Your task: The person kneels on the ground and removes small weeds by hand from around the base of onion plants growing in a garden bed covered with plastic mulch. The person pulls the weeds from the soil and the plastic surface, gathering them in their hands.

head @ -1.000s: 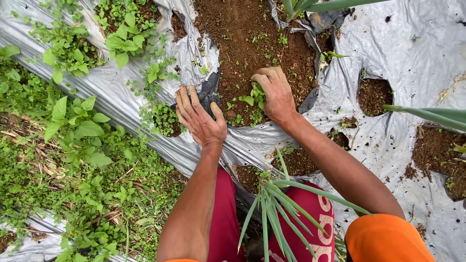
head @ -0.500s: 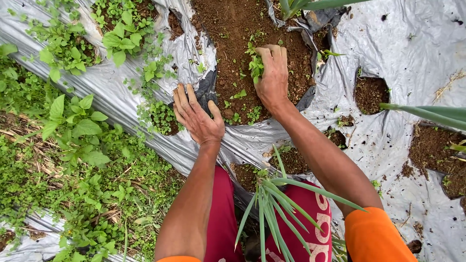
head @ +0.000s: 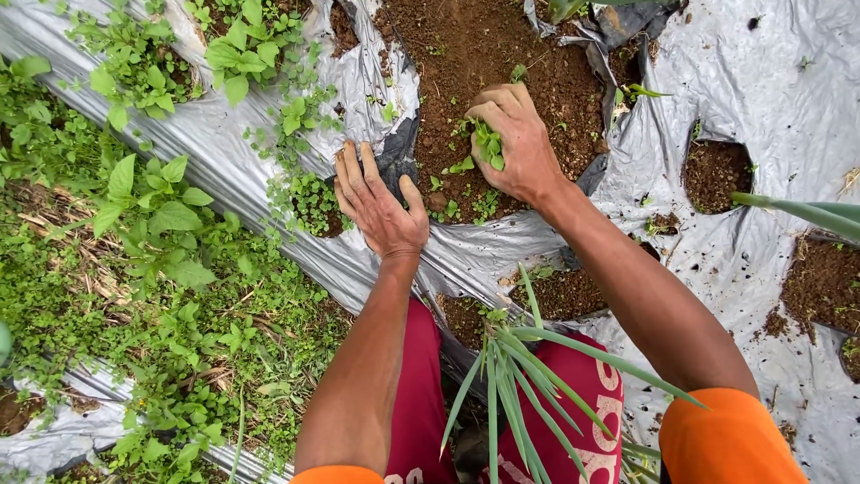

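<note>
Silver plastic sheet [head: 502,255] had a torn hole of bare soil [head: 502,54]. Right hand [head: 515,143] was closed round a bunch of small green weeds [head: 488,143] right over that soil. Left hand [head: 381,206] lay flat, fingers spread, pressing the sheet's torn edge just beside it.

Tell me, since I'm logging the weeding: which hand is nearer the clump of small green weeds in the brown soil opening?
Right. The right hand is curled around the clump of small green weeds; the left hand lies flat on the silver plastic mulch sheet beside the opening.
</note>
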